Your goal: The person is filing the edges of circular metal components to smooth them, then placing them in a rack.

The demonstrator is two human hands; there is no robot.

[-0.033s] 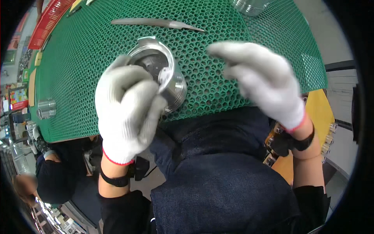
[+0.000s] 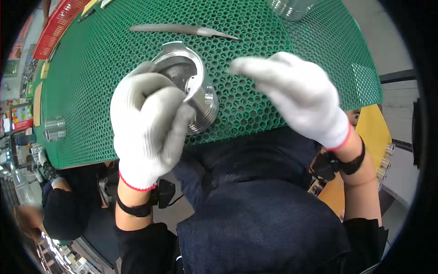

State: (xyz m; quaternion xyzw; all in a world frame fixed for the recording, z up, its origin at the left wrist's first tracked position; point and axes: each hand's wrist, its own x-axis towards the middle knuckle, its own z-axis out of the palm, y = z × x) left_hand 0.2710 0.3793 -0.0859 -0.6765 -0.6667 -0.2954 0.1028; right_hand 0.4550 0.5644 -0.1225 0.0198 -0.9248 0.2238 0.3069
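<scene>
My left hand (image 2: 146, 121), in a white knit glove with a red cuff edge, has its fingers wrapped round the left side of a silver metal piston (image 2: 204, 107). The piston tilts with its hollow end facing up, close to the table's near edge; my glove hides its left part. To the right, my right hand (image 2: 292, 91), gloved alike, hovers over the mat with fingers stretched out and nothing seen in them. Its fingertips are a little apart from the piston. Beyond the piston lies a long grey metal tool (image 2: 171, 28) that tapers to a point, like a file with a bare tang.
A green honeycomb mat (image 2: 105, 50) covers the table. Other pistons stand at the far right (image 2: 292, 9) and far left (image 2: 54, 129). A red basket (image 2: 57, 27) is at the back left. Beside the table's left end sits another person (image 2: 64, 208). Several metal parts (image 2: 385, 162) line a yellow board (image 2: 372, 125).
My right hand has moved slightly left, nearer the piston. My left hand and the piston have barely shifted.
</scene>
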